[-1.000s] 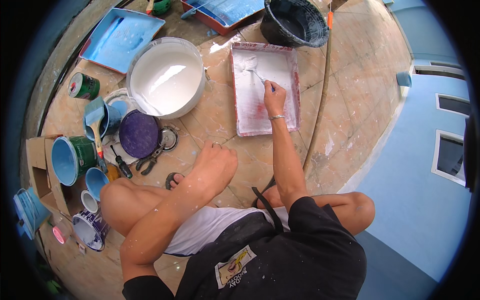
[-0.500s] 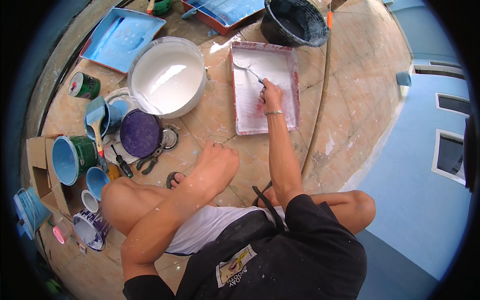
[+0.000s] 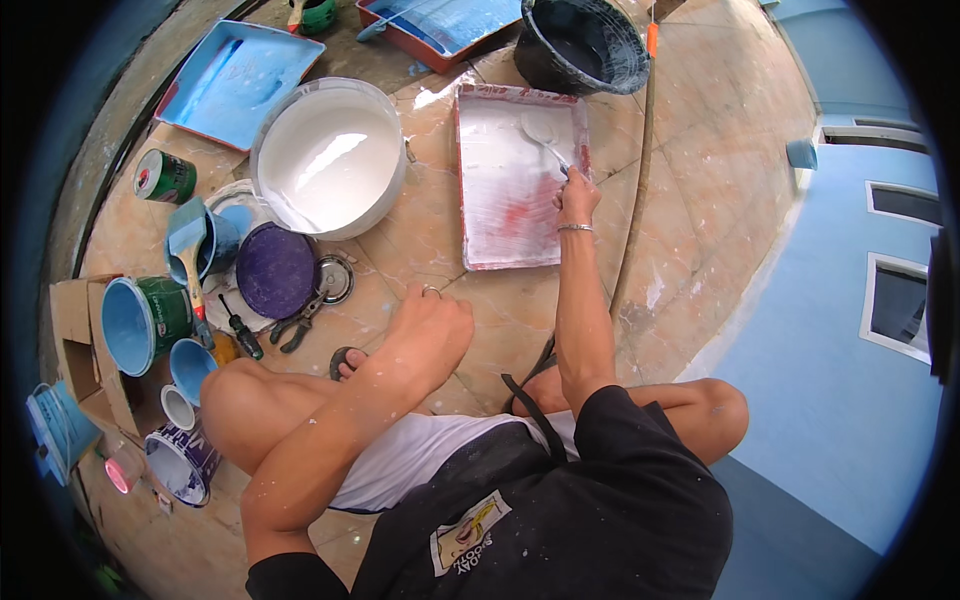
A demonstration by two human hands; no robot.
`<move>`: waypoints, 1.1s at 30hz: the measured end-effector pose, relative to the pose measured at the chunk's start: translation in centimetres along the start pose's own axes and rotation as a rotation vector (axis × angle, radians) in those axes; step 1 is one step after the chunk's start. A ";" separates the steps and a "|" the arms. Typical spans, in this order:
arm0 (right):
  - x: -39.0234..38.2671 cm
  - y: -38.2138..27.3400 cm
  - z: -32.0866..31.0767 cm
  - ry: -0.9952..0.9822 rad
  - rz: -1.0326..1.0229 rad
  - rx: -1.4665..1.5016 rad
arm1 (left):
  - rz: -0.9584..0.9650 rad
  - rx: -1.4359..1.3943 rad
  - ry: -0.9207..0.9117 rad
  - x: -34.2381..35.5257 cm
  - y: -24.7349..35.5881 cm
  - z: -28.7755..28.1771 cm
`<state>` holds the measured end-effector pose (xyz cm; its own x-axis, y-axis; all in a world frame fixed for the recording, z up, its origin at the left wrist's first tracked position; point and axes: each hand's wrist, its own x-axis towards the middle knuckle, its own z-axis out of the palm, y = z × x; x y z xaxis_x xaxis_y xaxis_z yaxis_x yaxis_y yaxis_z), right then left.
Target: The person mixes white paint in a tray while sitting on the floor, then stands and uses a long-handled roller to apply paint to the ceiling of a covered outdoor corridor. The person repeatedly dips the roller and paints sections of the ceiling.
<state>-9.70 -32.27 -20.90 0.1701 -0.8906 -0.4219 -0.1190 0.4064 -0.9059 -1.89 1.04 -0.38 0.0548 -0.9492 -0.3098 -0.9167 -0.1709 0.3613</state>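
Observation:
My right hand grips a spoon whose bowl lies on white paint at the upper right of a red-edged tray. My left hand hangs near my left knee, fingers curled down; what they hold, if anything, is hidden. Beyond it, left of the tray, stands a large tub of white paint. Near that hand lie a purple lid, pliers, a black-handled screwdriver and a round metal lid.
A black bucket, blue-stained trays, a green can and a brush lie around the far and left sides. Several pots, a cardboard box and buckets crowd the left. A long pole runs right of the tray, beside tiled floor.
My right hand has moved rightward with the spoon, whose bowl shifted from the tray's upper left toward its upper right. My left hand has barely moved. The view has shifted slightly.

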 end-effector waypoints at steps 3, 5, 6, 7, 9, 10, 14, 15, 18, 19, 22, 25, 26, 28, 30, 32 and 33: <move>0.8 -0.3 -0.8 0.041 -0.003 -0.004 | 0.003 0.011 -0.006 0.2 0.1 -0.1; 1.3 -0.2 -1.3 0.019 -0.039 -0.034 | -0.001 0.007 -0.008 0.2 0.1 0.0; 1.5 0.0 -1.5 -0.006 -0.079 -0.064 | -0.003 0.005 -0.009 0.2 0.2 0.0; 1.8 0.2 -1.7 -0.020 -0.095 -0.103 | -0.005 0.021 -0.002 0.3 0.1 0.0; 2.4 0.8 -2.0 0.040 -0.175 -0.193 | -0.003 0.002 -0.002 0.3 0.1 0.0; 2.7 1.2 -2.1 0.090 -0.206 -0.246 | -0.006 0.015 -0.002 0.2 0.1 0.0; 3.3 2.5 -1.9 0.017 -0.338 -0.431 | -0.012 -0.012 -0.027 0.3 -0.1 0.0; 3.1 2.6 -1.6 0.054 -0.342 -0.450 | -0.005 -0.009 -0.036 0.3 -0.1 0.0; 1.6 2.6 -0.5 0.011 -0.382 -0.456 | 0.003 -0.007 -0.041 0.3 0.0 0.0; 1.0 2.4 -0.1 -0.034 -0.384 -0.465 | 0.005 0.016 -0.028 0.3 0.0 -0.1; -0.7 2.1 1.3 0.027 -0.485 -0.495 | 0.002 0.041 -0.025 0.2 0.2 -0.3; -1.5 2.2 2.6 -0.136 -0.319 -0.464 | -0.030 -0.053 -0.072 0.3 0.2 -0.5; -1.6 2.2 2.9 -0.123 -0.373 -0.471 | -0.031 -0.068 -0.087 0.3 0.1 -0.5; -1.8 2.4 3.4 -0.071 -0.426 -0.515 | -0.018 -0.038 -0.078 0.2 -0.1 -0.5; -1.8 2.4 3.6 -0.143 -0.389 -0.460 | -0.028 -0.050 -0.082 0.3 -0.2 -0.4; -1.6 2.4 3.7 -0.197 -0.357 -0.427 | -0.035 -0.054 -0.073 0.4 -0.2 -0.3; -1.5 2.4 3.7 -0.215 -0.350 -0.417 | -0.039 -0.061 -0.063 0.5 -0.2 -0.2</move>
<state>-6.64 -29.17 -22.61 0.4585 -0.8780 -0.1375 -0.3873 -0.0582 -0.9201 -1.61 0.54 -0.41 0.0632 -0.9235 -0.3783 -0.8885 -0.2247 0.4002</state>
